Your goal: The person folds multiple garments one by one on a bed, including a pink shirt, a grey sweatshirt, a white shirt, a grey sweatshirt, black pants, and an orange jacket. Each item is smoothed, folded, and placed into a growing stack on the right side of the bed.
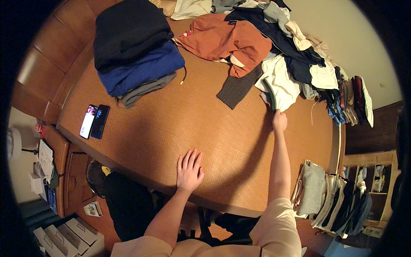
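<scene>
My right hand (279, 120) is stretched far out, its fingers closed on the lower edge of a white garment (282, 80) with a dark green part. The garment lies at the near side of a heap of loose clothes. My left hand (189, 172) rests flat on the woven mat (192, 128) with its fingers spread, holding nothing. Beyond it, an orange garment (221, 38) lies crumpled, partly over a dark grey ribbed knit piece (239, 90). A navy garment (298, 61) lies behind the white one.
Folded black (128, 32), blue (138, 67) and grey (147, 90) clothes are stacked at the far left. Two phones (87, 122) lie near the mat's left edge. Folded clothes (311, 189) stand in a row at the right, by a wooden shelf unit (387, 192). Drawer boxes (72, 237) stand lower left.
</scene>
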Demonstrator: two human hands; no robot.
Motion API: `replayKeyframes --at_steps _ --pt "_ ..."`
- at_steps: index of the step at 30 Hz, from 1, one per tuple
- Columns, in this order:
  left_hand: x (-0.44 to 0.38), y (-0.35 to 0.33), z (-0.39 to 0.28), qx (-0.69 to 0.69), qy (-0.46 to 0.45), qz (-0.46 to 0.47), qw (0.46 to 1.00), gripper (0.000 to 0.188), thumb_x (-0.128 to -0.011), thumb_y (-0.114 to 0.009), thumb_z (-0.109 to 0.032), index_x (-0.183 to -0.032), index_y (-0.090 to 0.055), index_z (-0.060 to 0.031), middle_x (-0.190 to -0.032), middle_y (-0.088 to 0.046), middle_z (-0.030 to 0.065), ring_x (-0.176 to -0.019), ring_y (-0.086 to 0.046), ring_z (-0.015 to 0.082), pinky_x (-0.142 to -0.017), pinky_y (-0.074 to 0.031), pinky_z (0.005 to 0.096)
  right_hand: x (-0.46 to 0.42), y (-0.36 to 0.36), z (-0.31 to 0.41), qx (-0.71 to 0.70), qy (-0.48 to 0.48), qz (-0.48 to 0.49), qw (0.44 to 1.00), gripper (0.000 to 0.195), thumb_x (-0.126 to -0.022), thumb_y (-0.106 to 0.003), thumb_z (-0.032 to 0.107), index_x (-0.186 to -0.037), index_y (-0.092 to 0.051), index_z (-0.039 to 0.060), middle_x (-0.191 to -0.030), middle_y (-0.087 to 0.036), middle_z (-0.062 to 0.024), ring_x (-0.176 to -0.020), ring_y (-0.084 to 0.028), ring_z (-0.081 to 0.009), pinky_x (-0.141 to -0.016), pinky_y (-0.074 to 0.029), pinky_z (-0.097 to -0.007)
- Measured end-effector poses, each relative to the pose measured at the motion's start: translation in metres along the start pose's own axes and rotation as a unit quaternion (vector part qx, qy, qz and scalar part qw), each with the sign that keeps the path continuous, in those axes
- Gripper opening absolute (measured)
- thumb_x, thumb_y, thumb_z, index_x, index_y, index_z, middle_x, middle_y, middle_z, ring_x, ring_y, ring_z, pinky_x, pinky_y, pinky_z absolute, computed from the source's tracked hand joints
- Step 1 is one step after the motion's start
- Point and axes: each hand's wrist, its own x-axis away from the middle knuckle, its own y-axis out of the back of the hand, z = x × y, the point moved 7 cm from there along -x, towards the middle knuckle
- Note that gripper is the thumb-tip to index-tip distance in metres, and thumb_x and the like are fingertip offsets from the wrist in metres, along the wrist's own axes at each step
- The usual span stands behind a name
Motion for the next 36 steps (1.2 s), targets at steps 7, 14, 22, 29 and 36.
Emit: replayKeyframes --at_steps 7,14,22,29,36 --pt "-0.002 -0.001 -0.01 0.008 -0.024 -0.003 1.0 0.057 -0.084 -0.051 -0.024 -0.138 -0.038 -0.0136 -0.144 -0.034 0.0087 -0.135 -0.028 0.0261 -0.111 -0.019 0.0494 0.033 0.037 -0.013 -0.051 0.087 -0.026 0.995 0.044 -0.093 -0.037 0.033 -0.088 -0.06 -0.0048 -0.079 -0.063 -0.0205 -0.071 -0.061 -0.0327 -0.067 -0.047 -0.0432" --pt "0.003 -0.006 -0.006 -0.026 -0.018 -0.004 0.999 0.057 -0.084 -0.049 -0.03 -0.138 -0.039 -0.0129 -0.144 -0.034 0.0086 -0.135 -0.028 0.0236 -0.111 -0.019 0.0483 0.28 0.129 0.123 -0.177 0.48 0.067 0.857 0.017 -0.083 -0.054 0.017 -0.078 -0.056 0.0011 -0.085 -0.056 -0.012 -0.076 -0.052 -0.0276 -0.067 -0.044 -0.0393" --pt "0.013 -0.009 0.008 -0.046 -0.028 -0.003 0.999 0.059 -0.085 -0.052 -0.029 -0.139 -0.036 -0.0112 -0.144 -0.034 0.0104 -0.133 -0.031 0.0242 -0.109 -0.022 0.0478 0.453 0.138 0.102 -0.42 0.333 0.338 0.773 0.031 -0.095 -0.042 0.023 -0.093 -0.058 -0.0041 -0.116 -0.05 -0.0156 -0.108 -0.048 -0.0276 -0.093 -0.038 -0.039" --pt "0.019 -0.034 0.023 -0.008 -0.048 0.064 0.997 0.062 -0.085 -0.055 -0.028 -0.14 -0.034 -0.0101 -0.144 -0.033 0.0121 -0.131 -0.034 0.0252 -0.107 -0.026 0.0475 0.502 0.208 0.052 -0.453 0.178 0.229 0.843 0.035 -0.097 -0.036 0.021 -0.108 -0.055 -0.0061 -0.101 -0.059 -0.0129 -0.094 -0.055 -0.0206 -0.085 -0.042 -0.0308" --pt "0.019 -0.047 0.04 0.317 -0.044 0.252 0.913 0.064 -0.085 -0.057 -0.026 -0.141 -0.031 -0.0091 -0.144 -0.031 0.0137 -0.129 -0.036 0.0262 -0.106 -0.03 0.0472 0.455 0.291 -0.005 -0.64 -0.011 0.028 0.768 0.045 -0.094 -0.044 0.039 -0.11 -0.053 -0.0016 -0.104 -0.058 -0.0088 -0.095 -0.054 -0.0186 -0.08 -0.043 -0.0331"
